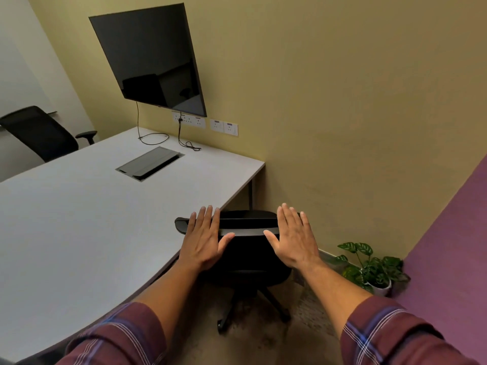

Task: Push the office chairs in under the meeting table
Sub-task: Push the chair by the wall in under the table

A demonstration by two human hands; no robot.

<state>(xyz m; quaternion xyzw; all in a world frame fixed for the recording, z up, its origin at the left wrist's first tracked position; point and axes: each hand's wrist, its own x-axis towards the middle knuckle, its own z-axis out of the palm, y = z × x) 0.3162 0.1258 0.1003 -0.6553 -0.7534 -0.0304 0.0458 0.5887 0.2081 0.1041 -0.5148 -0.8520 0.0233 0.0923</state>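
Observation:
A black office chair [247,248] stands at the near right edge of the grey meeting table [79,219], its backrest top rail level with the table edge and its seat partly under it. My left hand [204,238] lies flat and open over the left end of the rail. My right hand [293,237] is flat and open over the right end, fingers spread. Whether the palms touch the rail is unclear. A second black chair [42,133] stands at the table's far left side, turned away at an angle.
A dark screen [150,59] hangs on the yellow wall above the table, with cables [158,135] trailing onto the tabletop near a cable hatch [150,163]. A potted plant [369,267] sits on the floor to the right, beside a purple wall [453,246].

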